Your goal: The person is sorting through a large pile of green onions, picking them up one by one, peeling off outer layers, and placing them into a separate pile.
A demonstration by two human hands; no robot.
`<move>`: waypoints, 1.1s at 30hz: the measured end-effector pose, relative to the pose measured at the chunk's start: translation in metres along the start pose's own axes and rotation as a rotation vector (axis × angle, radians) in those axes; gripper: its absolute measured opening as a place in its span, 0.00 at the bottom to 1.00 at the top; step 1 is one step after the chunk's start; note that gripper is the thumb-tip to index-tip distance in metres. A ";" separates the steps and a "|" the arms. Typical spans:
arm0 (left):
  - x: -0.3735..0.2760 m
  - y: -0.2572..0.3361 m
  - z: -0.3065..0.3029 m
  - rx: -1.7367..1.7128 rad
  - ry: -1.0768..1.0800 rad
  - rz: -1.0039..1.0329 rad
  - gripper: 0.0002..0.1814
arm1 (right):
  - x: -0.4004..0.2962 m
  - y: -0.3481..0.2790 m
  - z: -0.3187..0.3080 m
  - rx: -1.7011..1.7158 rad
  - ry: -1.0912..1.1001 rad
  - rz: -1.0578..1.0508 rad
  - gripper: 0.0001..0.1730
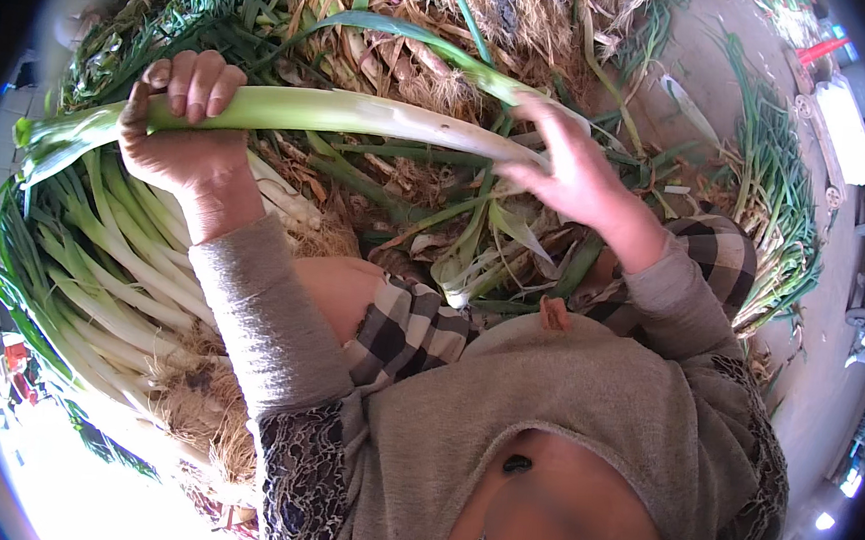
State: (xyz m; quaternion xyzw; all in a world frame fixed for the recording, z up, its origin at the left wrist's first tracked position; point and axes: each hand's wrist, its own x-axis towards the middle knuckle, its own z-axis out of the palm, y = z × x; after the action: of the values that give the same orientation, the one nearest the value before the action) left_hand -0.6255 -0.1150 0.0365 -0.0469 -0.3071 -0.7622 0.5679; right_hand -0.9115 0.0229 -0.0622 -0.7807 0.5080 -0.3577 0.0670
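Note:
My left hand [188, 114] is closed around the green upper part of a long leek [353, 116], which stretches across in front of me. Its pale root end runs in between the thumb and fingers of my right hand [568, 159]. That hand is blurred, so its hold is unclear. A loose leek leaf [448, 51] arches above the stalk and passes by my right fingers. Below my left wrist lies a pile of leeks [139, 272] with white shafts and bushy roots. Loose peeled leaves [470, 265] are heaped between my legs.
Untrimmed leeks with dry roots and brown leaves [432, 67] are heaped ahead. Another bundle of leeks [776, 196] lies to the right on the concrete floor [810, 357]. A wheeled frame with a white top [845, 129] stands at the far right.

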 end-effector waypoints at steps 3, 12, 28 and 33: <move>0.003 -0.011 0.002 -0.065 0.055 -0.010 0.08 | 0.030 -0.032 0.012 0.250 -0.035 0.029 0.25; 0.003 -0.020 0.002 -0.016 0.077 -0.012 0.09 | 0.040 -0.033 0.026 -0.177 -0.064 -0.042 0.10; -0.002 -0.117 0.020 0.493 0.558 -0.091 0.10 | 0.074 -0.015 0.040 1.388 0.349 0.960 0.18; 0.005 -0.117 0.016 0.410 0.603 -0.027 0.13 | 0.065 0.000 0.021 1.675 0.512 1.022 0.17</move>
State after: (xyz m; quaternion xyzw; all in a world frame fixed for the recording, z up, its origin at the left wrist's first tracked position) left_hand -0.7368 -0.0913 0.0030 0.2990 -0.2728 -0.6716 0.6206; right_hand -0.8836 -0.0372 -0.0455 -0.0716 0.3662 -0.6840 0.6269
